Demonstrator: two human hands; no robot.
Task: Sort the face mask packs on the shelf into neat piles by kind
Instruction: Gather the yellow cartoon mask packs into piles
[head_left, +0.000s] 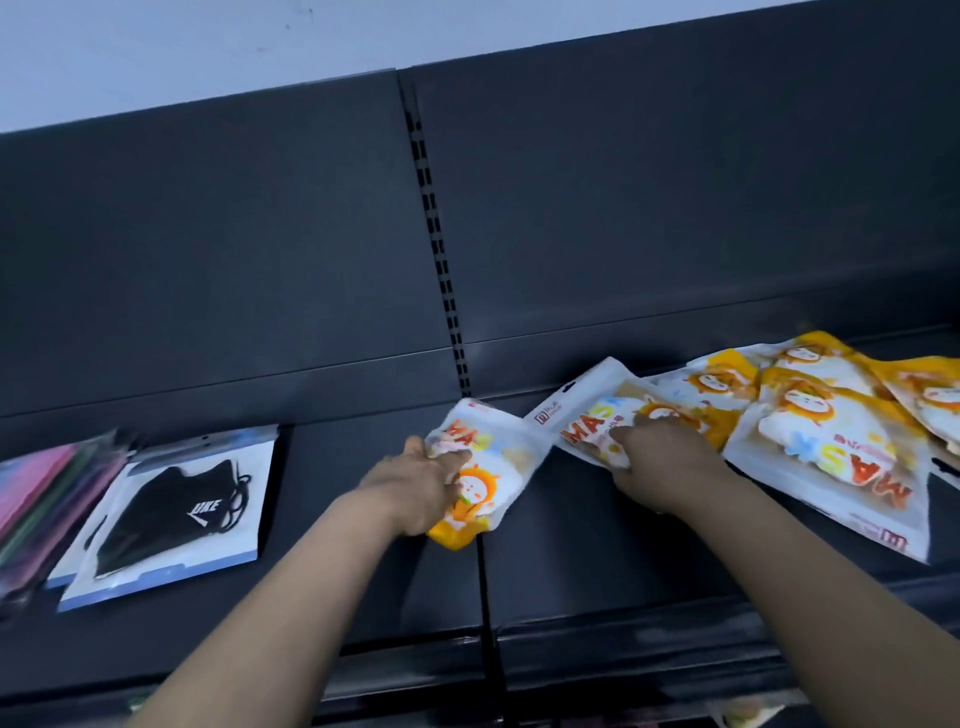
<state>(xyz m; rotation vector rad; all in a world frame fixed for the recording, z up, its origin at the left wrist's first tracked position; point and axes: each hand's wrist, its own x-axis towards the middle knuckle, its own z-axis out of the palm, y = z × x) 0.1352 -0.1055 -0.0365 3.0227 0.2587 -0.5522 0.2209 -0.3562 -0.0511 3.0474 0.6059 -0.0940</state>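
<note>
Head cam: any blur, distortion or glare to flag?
Head view: wide-angle bend curves the shelf edges; the far-left coloured packs are smeared and soft; the black mask pack and the MASK print by the left hand and right hand stay legible; lighting dim and even, no glare.

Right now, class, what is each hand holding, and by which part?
The left hand grips one orange-and-white cartoon mask pack along its left edge. The right hand grips another such pack at its middle.
</note>
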